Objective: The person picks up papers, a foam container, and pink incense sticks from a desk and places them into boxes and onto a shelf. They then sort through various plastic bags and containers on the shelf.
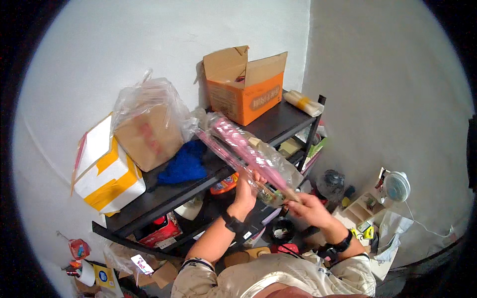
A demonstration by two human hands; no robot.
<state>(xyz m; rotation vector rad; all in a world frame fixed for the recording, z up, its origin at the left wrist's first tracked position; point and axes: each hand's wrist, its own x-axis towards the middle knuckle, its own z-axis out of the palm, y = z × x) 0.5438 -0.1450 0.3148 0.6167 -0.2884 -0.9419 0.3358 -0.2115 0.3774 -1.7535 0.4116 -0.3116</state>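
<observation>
My left hand (248, 190) grips a narrow clear plastic packet of thin pink sticks (220, 149), which look like incense sticks. Beside it runs a thicker bundle of pink sticks (249, 151) in clear plastic, slanting from the shelf top toward me. Around the bare wooden end of that bundle closes my right hand (311, 209). Loose clear plastic (287, 162) spreads along the bundle's right side. Both packets are held above the front edge of a black shelf rack (275, 123); their far ends reach over its top.
On the rack's top are an open orange carton (261, 98), a wrapped pale bundle (303, 103), a blue cloth (186, 164), a bagged cardboard box (149, 136) and a white foam box with yellow tape (115, 186). A small fan (396, 187) stands at right. Clutter fills the lower shelves.
</observation>
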